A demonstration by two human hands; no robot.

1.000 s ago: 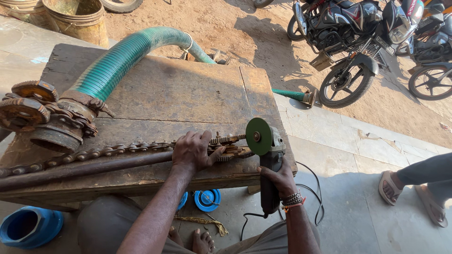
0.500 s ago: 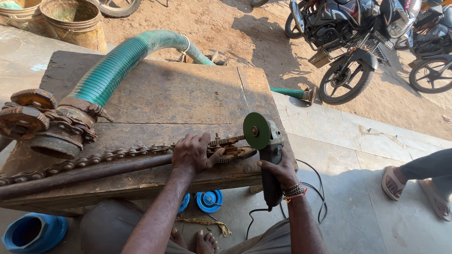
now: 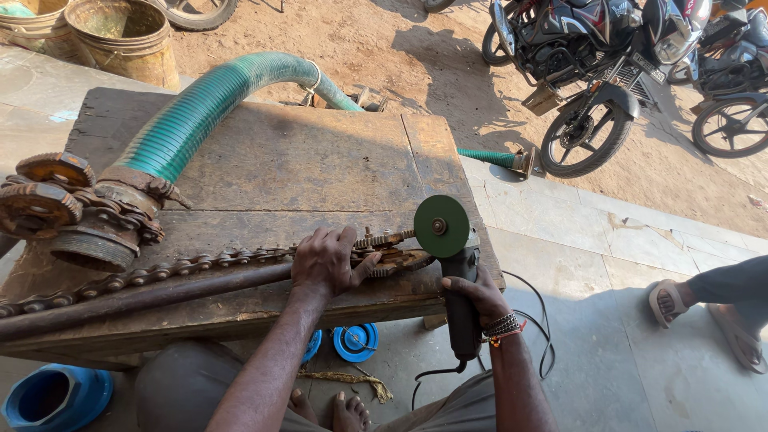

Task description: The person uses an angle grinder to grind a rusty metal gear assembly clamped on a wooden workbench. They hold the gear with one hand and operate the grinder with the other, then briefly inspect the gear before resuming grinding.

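Blue fitting (image 3: 52,396): a round blue plastic part is left on the floor under the table's left end, out of the way of the work
Sprockets (image 3: 40,200): rusty toothed wheels and a threaded pipe end are laid at the left edge of the table (image 3: 320,152), where the ribbed green hose (image 3: 200,108) is joined on; the hose is led away over the far edge so that its weight is carried by the boards
Chain (image 3: 160,272): a rusty roller chain is stretched along the near part of the table from the left edge to the right, with a dark steel bar (image 3: 144,298) laid just beside it on the near side
Left hand (image 3: 324,260): it is pressed flat on the chain and the bar, fingers (image 3: 346,240) spread and bearing down, seemingly so that the chain is kept from jumping under the disc; nothing is gripped, only pinned
Working end: the chain's right end, with a worn toothed piece (image 3: 396,258) beneath it, is brought near the table's right edge, where it is met by the tool
Angle grinder (image 3: 460,296): it is held upright off the table's near right corner, its green disc (image 3: 441,226) set on edge against the chain's end
Right hand (image 3: 480,296): its fingers are wrapped tight round the grinder's black body, wrist bands shown below; the cable (image 3: 528,336) is left trailing to the floor
Beyond: motorcycles (image 3: 608,72) are parked on the dirt, and another person's sandalled foot (image 3: 672,302) is seen at the right
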